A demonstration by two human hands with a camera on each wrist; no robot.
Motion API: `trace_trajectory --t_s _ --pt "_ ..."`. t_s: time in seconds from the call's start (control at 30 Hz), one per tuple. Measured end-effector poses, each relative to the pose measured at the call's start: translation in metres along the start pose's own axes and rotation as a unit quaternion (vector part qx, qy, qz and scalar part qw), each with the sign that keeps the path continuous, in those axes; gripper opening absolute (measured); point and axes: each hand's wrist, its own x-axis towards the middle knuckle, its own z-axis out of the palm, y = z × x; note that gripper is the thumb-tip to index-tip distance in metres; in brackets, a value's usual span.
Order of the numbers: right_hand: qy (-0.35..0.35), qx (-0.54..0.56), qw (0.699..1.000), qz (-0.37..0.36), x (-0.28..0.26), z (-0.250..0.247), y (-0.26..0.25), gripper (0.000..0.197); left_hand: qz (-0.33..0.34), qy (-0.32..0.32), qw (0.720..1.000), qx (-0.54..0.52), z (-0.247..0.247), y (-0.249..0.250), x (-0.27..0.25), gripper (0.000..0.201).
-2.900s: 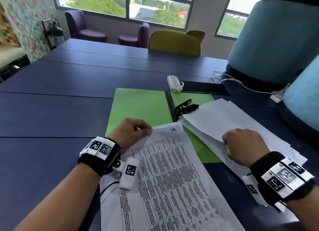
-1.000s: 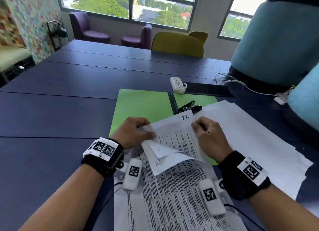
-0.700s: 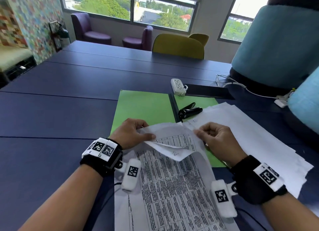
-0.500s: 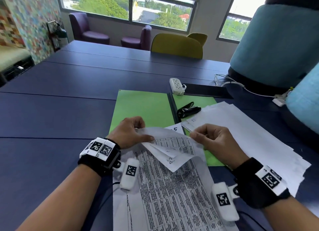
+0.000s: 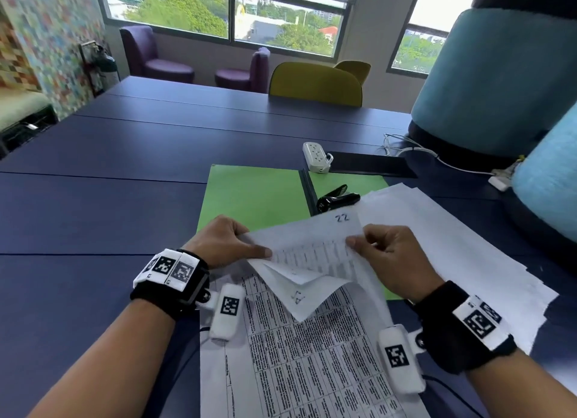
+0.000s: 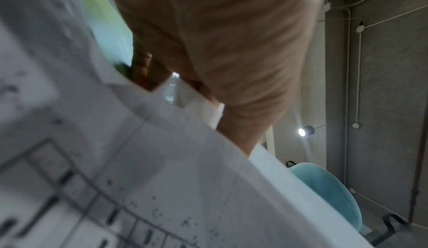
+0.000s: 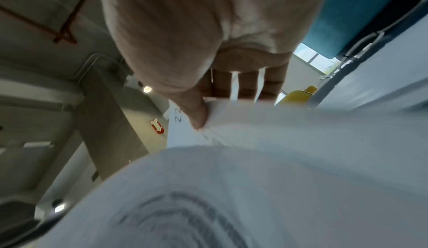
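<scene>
A stack of printed sheets (image 5: pixel 312 355) with tables of text lies before me on the blue table (image 5: pixel 93 214). My left hand (image 5: pixel 224 242) pinches the upper left corners of several sheets, whose corners curl back toward me. My right hand (image 5: pixel 384 252) pinches the upper right part of a lifted sheet marked 22 (image 5: pixel 331 230); thumb on top, fingers behind, as the right wrist view shows the sheet (image 7: pixel 254 123). In the left wrist view the sheets (image 6: pixel 162 178) fill the frame under my left hand (image 6: pixel 208 50).
An open green folder (image 5: pixel 256 196) lies under the papers, with a black stapler (image 5: pixel 337 197) on it. A second white pile (image 5: pixel 452 246) lies to the right. A white power strip (image 5: pixel 316 157), a black phone (image 5: pixel 368 164), cables and blue chairs (image 5: pixel 487 83) are beyond.
My right hand came over from the right pile to the printed stack. Over the last second it leafed through the upper corners; now the sheet marked 22 is lifted again.
</scene>
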Motion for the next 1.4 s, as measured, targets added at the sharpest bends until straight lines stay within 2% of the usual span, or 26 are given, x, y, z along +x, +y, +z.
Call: trace_trajectory --t_s 0.07,0.1,0.17,0.23,0.27,0.3,0.33,0.4,0.43,0.47,0.53,0.6,0.7,0.8,0.93,1.0,1.07,1.2,1.3,1.4 --pt "0.064 0.048 0.997 -0.001 0.001 -0.007 -0.006 0.038 -0.001 0.001 1.0 0.005 -0.001 0.0 0.001 0.038" --pt "0.061 0.063 0.996 0.008 0.001 -0.012 -0.011 0.037 0.002 -0.001 1.0 0.005 -0.002 -0.001 0.002 0.037" --pt "-0.042 0.019 0.997 0.064 0.0 -0.023 -0.015 0.024 0.009 -0.004 1.0 0.007 -0.001 0.0 0.003 0.034" --pt "-0.194 -0.083 0.968 0.136 -0.002 -0.033 -0.01 0.019 0.017 -0.004 1.0 0.015 -0.001 0.001 0.003 0.031" --pt "-0.231 -0.132 0.952 0.151 -0.002 -0.038 0.0 0.013 0.021 -0.004 1.0 0.017 -0.001 0.0 0.004 0.03" --pt "-0.23 -0.161 0.947 0.155 -0.003 -0.04 0.002 0.012 0.023 -0.004 1.0 0.019 -0.001 -0.001 0.004 0.029" --pt "-0.179 -0.186 0.957 0.135 -0.002 -0.043 0.008 0.023 0.023 -0.002 1.0 0.021 -0.001 -0.001 0.004 0.028" --pt "0.034 -0.205 0.975 0.073 0.004 -0.052 0.007 0.036 0.018 -0.001 0.999 0.033 -0.002 -0.002 0.003 0.034" --pt "0.137 -0.192 0.971 0.033 0.009 -0.06 0.001 0.034 0.021 -0.004 0.999 0.038 -0.002 -0.002 0.002 0.044" --pt "0.209 -0.184 0.961 0.001 0.016 -0.071 -0.01 0.027 0.024 -0.013 0.999 0.039 -0.002 0.0 0.001 0.055" --pt "0.291 -0.221 0.93 -0.041 0.03 -0.096 -0.042 0.021 0.028 -0.032 0.999 0.015 0.0 0.005 -0.004 0.064" --pt "0.319 -0.288 0.898 -0.095 0.038 -0.119 -0.081 0.028 0.026 -0.044 0.999 -0.002 0.002 0.007 -0.005 0.064" --pt "0.265 -0.409 0.857 -0.166 0.041 -0.127 -0.129 0.029 0.03 -0.032 0.998 0.042 0.005 0.005 -0.005 0.034" --pt "0.163 -0.524 0.811 -0.201 0.041 -0.109 -0.14 0.018 0.038 -0.004 0.998 0.051 0.006 0.001 0.0 0.022" --pt "0.002 -0.697 0.711 -0.092 0.036 -0.064 -0.099 0.008 0.04 0.007 0.998 0.055 0.009 -0.002 0.0 0.028" --pt "-0.066 -0.729 0.679 -0.046 0.029 -0.046 -0.069 0.007 0.033 0.0 0.998 0.055 0.009 -0.003 0.0 0.047" --pt "-0.114 -0.732 0.671 -0.004 0.024 -0.037 -0.038 0.016 0.021 -0.02 0.999 0.043 0.008 -0.003 0.0 0.064" --pt "-0.185 -0.749 0.634 0.057 0.016 -0.03 -0.001 0.027 0.015 -0.051 0.998 0.03 0.006 -0.001 0.0 0.065" --pt "-0.194 -0.743 0.635 0.079 0.021 -0.031 0.009 0.026 0.016 -0.057 0.998 0.026 0.006 -0.003 0.002 0.065" --pt "-0.186 -0.727 0.654 0.096 0.028 -0.032 0.013 0.024 0.024 -0.064 0.997 0.023 0.006 -0.002 0.0 0.06"
